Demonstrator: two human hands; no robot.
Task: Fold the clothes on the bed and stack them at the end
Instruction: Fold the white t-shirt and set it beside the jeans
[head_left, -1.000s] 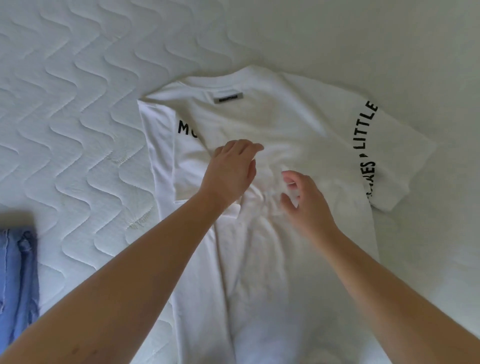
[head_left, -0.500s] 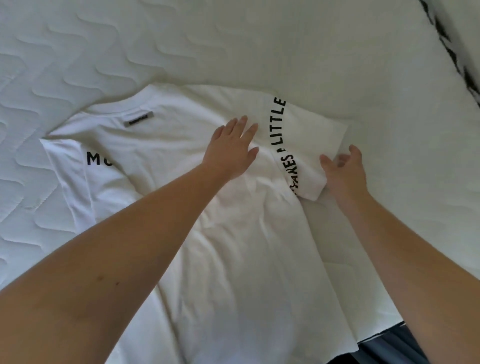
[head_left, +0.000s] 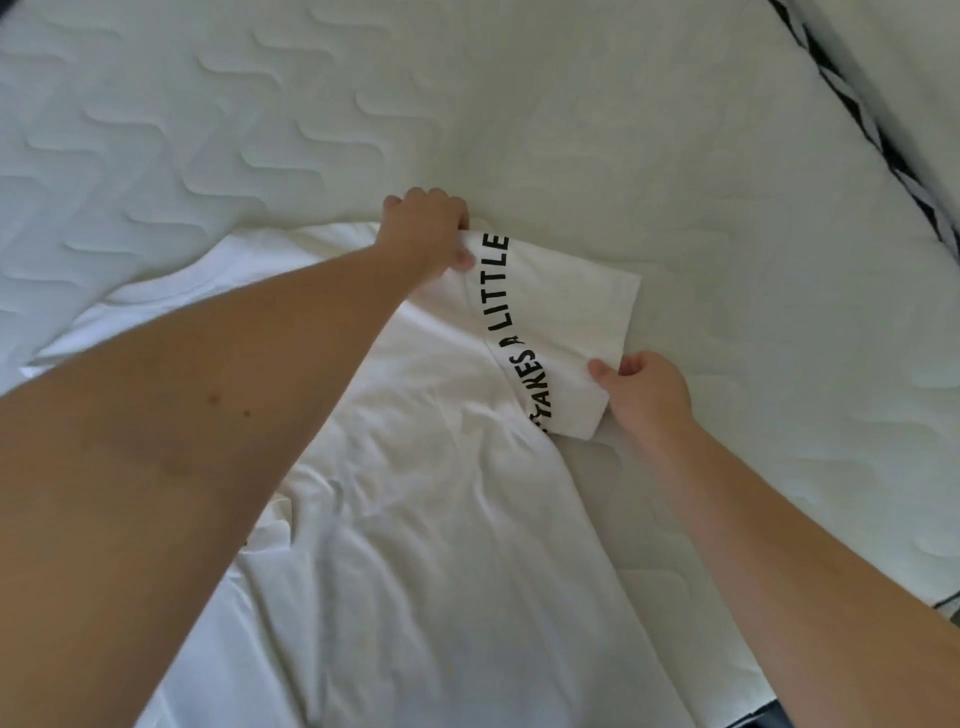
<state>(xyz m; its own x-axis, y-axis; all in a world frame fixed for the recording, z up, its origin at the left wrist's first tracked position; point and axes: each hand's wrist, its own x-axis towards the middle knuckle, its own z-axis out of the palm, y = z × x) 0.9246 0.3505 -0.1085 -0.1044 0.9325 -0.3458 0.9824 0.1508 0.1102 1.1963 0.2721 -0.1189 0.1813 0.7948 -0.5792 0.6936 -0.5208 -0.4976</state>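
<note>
A white T-shirt (head_left: 415, 545) lies spread across the lower middle of the frame on the mattress (head_left: 675, 156). At centre right, the right hand (head_left: 647, 395) pinches the sleeve's (head_left: 571, 317) lower corner. Higher, at centre, the left hand (head_left: 423, 231) pinches the shoulder edge, fingers curled.

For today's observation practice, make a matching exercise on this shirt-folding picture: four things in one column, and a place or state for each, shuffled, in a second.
1. left hand
2. right hand
3. white T-shirt
4. quilted mattress

A. lies under everything
B. pinches the sleeve's lower corner
C. spread flat, black lettering near its sleeve
D. grips the shoulder beside "LITTLE"

Pairs: 1-D, 2-B, 3-C, 4-A
</note>
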